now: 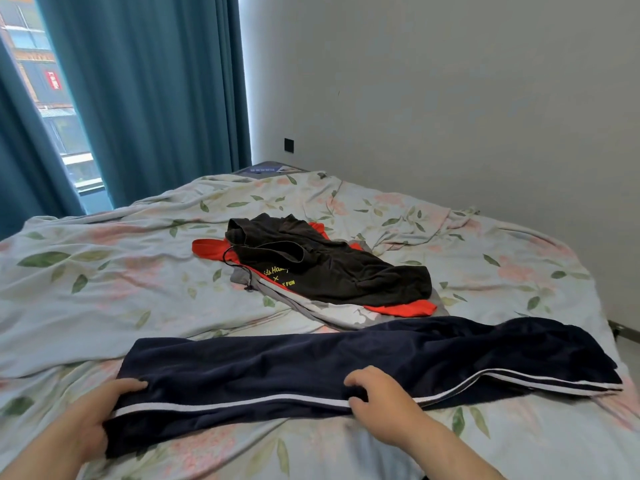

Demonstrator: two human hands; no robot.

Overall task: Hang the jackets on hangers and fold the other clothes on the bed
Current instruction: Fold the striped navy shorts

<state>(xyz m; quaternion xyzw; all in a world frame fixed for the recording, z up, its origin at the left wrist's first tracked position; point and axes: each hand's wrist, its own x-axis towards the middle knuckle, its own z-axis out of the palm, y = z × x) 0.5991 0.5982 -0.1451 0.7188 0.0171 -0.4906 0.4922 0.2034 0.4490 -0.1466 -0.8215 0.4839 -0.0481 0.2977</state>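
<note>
Bedroom with teal curtains (pixel 145 98): navy trousers (pixel 311 362) lie across the near edge of a floral-sheeted bed (pixel 104 271).

White-striped, they lie crosswise, and their right end reaches close to the bed's right side. At the other end the left hand (pixel 90 417) grips them, thumb on top. Mid-length, the right hand (pixel 381 400) pinches the near edge at the stripe with curled fingers. Open sheet spreads left of the pile of clothes (pixel 329 271) just behind. Yellow print on its black garment partly reads "X FUN".
</note>
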